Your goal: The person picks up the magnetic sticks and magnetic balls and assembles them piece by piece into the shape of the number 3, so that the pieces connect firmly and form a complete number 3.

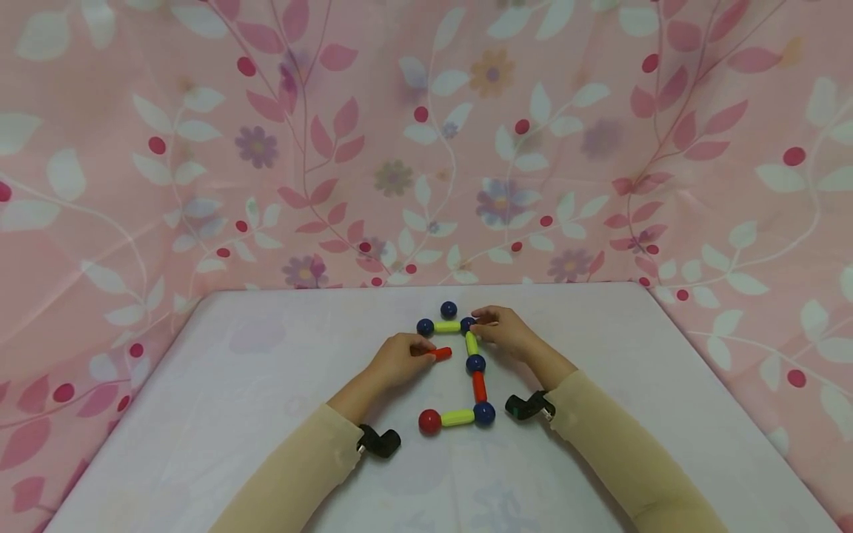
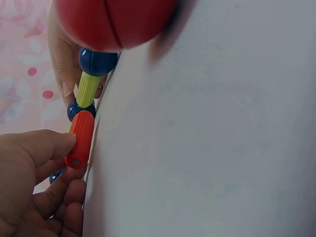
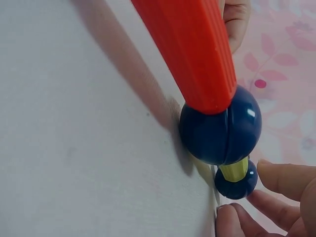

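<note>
Between thumb and fingers, my left hand [image 1: 397,359] pinches a short red rod [image 1: 443,354], its hollow-looking end showing in the left wrist view. My right hand [image 1: 509,332] holds a dark blue ball [image 1: 468,325] at the chain's far right corner. From that ball a yellow-green rod [image 1: 447,326] runs left to another blue ball [image 1: 425,326]. A second yellow-green rod [image 1: 472,343] comes toward me to a blue ball [image 1: 475,363], followed by a red rod [image 1: 479,387], a blue ball [image 1: 484,413], a yellow-green rod [image 1: 457,418] and a red ball [image 1: 429,422].
A separate blue ball [image 1: 449,309] lies just beyond the far rod. Everything rests on a white-covered table [image 1: 266,414], with a pink floral cloth [image 1: 373,148] hanging behind its far edge. Black wrist devices [image 1: 380,442] sit at both sleeve cuffs.
</note>
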### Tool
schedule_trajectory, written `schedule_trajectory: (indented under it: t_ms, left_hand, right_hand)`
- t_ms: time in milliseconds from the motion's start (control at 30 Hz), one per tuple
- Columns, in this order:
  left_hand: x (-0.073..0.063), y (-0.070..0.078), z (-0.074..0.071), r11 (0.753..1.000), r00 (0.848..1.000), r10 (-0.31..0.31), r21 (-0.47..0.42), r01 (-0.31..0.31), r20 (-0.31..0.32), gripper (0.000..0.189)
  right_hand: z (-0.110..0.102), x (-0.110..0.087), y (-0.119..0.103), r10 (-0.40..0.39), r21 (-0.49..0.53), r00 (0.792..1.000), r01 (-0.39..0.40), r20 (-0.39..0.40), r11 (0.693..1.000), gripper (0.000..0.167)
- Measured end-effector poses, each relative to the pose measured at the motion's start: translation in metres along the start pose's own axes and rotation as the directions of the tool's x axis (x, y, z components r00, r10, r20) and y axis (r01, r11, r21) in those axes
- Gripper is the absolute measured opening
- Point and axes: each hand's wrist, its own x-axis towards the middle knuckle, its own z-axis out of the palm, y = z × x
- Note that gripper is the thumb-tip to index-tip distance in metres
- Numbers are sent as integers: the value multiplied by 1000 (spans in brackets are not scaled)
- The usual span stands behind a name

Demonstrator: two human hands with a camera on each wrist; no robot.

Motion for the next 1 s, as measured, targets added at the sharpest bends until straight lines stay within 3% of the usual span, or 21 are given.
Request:
schedule_trajectory:
  t_ms: [267,500,800,1000]
  left_hand:
    - [-6,1,-3,1000,1000,-6,-6,6,4,17]
    - [-13,5,-6,999,1000,-25,-39,25,15,16]
    - [-19,3,-6,999,1000,-11,-37,11,11,15]
    - [-22,4,-4,998,999,-5,-59,8,42,16]
  right_hand:
    - [-5,-15,0,-6,-8,1000,6,12,1000,44]
    - [-6,-30,-2,-36,-9,999,36,11,999,33]
    - [-7,-46,1,-38,-18,997,40,73,999,23]
    - [-5,-56,3,-52,-33,994,55,98,998,23]
